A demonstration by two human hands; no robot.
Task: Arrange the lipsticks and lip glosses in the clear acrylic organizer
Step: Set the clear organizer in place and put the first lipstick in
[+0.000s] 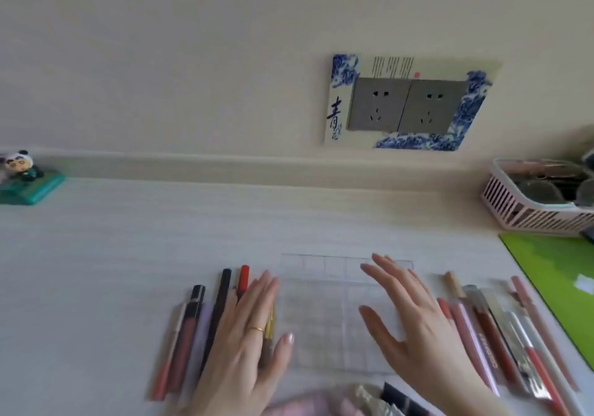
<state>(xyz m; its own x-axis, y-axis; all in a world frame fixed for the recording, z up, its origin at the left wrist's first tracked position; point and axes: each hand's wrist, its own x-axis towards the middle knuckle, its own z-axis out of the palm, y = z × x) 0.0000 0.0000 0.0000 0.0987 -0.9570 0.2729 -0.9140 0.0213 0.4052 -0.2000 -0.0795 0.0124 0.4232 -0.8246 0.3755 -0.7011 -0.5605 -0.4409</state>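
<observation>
Hidden: clear acrylic organizer (pixel 321 322) is faint, its cells barely traceable; left grip (pixel 247 345) covers part of the left tubes (pixel 193 335).
Left grip: fingers straight, holding nothing, just beside the organizer's left edge.
Right grip (pixel 414 328): spread wide, empty, over the organizer's right side; contact unclear.
Organizer: on the worktop (pixel 128 255) between the 2 grips; right tubes (pixel 495 335) lie beyond.

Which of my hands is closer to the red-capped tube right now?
Left. The left hand has its fingertips right beside the red-capped tube; the right hand is over the right part of the clear organizer, farther off.
</observation>
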